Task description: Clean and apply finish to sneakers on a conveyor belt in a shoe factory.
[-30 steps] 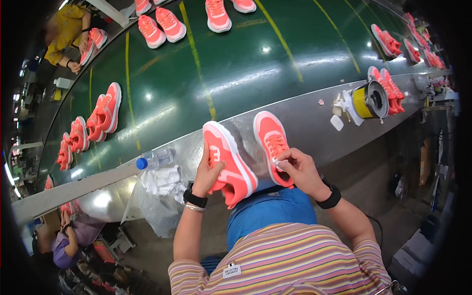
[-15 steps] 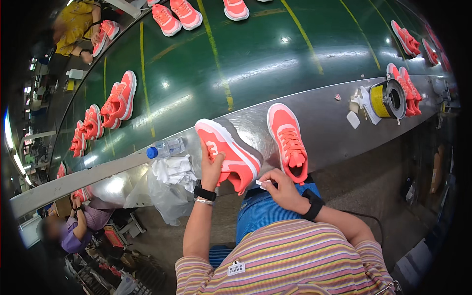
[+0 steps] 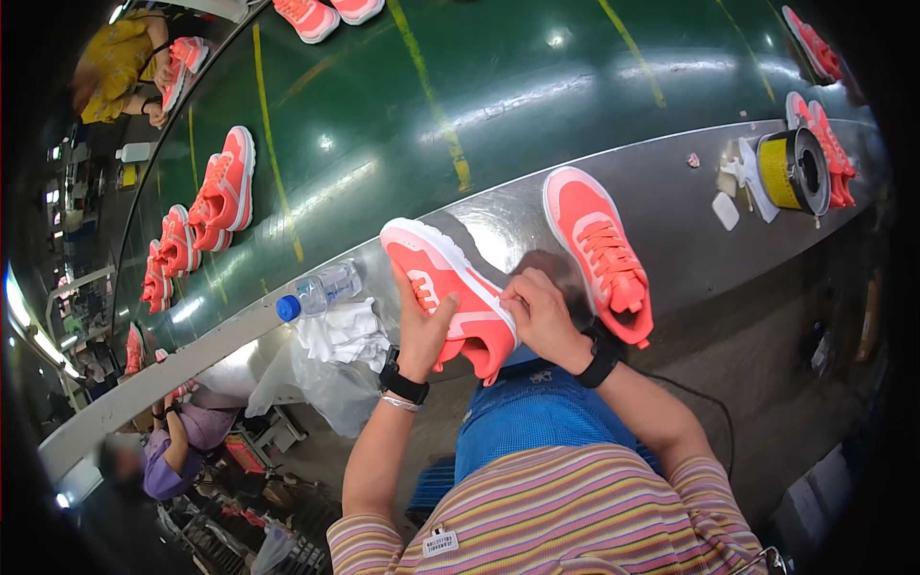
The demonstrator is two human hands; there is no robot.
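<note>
My left hand is closed round the side of a coral running shoe, its thumb near the laces. The shoe has a pale toe and a white sole, and its heel points toward me. My right hand pinches at the sole's edge near the heel, touching the shoe. The small white piece seen in its fingers earlier is mostly hidden now. To the right, a second coral shoe stands upright on the metal ledge, apart from both hands.
A clear bottle with a blue cap lies beside folded white cloths and a plastic bag. An open can stands right, near more shoes. Shoe pairs rest on the green belt. Two co-workers sit at left.
My right hand has moved up and left from below the heel to the sole's edge. The second shoe appears farther right. Several shoes on the belt have shifted in view.
</note>
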